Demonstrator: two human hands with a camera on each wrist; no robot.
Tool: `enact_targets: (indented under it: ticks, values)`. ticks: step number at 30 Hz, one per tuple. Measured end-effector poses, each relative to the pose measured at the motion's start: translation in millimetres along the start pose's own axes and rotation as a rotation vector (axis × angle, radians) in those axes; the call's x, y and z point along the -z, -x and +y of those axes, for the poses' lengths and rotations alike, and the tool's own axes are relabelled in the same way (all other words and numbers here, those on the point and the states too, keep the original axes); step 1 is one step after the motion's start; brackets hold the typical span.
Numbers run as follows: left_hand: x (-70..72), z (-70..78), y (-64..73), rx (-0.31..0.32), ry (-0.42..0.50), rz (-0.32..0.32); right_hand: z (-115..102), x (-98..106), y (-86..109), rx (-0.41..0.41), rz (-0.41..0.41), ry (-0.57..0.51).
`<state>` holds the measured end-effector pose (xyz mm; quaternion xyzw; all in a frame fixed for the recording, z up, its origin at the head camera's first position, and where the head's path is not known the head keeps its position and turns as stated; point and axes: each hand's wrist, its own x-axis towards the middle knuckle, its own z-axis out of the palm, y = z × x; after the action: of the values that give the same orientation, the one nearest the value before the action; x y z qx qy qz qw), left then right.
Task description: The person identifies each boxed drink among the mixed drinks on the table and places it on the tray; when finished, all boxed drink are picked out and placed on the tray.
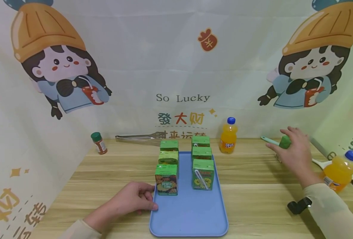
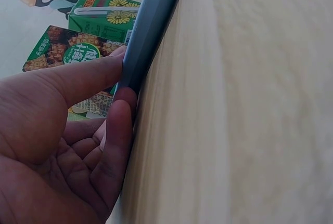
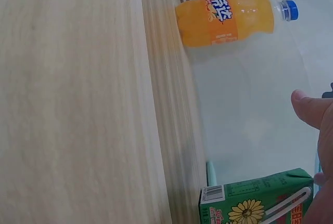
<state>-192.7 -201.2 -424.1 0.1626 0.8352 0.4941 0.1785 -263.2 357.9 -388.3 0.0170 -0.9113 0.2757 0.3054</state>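
My left hand (image 1: 136,197) pinches the left rim of a blue tray (image 1: 191,212); in the left wrist view the thumb (image 2: 99,73) lies on the rim, with a finger against its outer side. Green juice cartons stand on the tray in two rows, among them a pineapple carton (image 1: 166,181) and a chrysanthemum drink carton (image 1: 203,176) with a straw. At the right, my right hand (image 1: 297,154) is spread around the top of another green carton (image 3: 250,203) standing on the table. Its thumb (image 3: 309,110) is apart from that carton; finger contact is mostly hidden.
An orange soda bottle (image 1: 228,137) stands behind the tray, and another orange bottle (image 1: 340,171) is beside my right forearm. Metal tongs (image 1: 139,137) and a green-capped seasoning jar (image 1: 99,143) are at the back left. A pale green handle (image 1: 269,140) lies behind the right-hand carton.
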Motion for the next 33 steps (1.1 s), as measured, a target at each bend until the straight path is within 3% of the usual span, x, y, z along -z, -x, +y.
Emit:
enact_targets:
  ticks: [17, 33]
  values:
    - [-0.1, 1.4, 1.3, -0.002, -0.013, 0.01, 8, 0, 1.1, -0.153, -0.05, -0.015]
    - [1.4, 1.0, 1.3, -0.013, -0.023, 0.0, 18, 0, 4.9, -0.259, -0.066, -0.116]
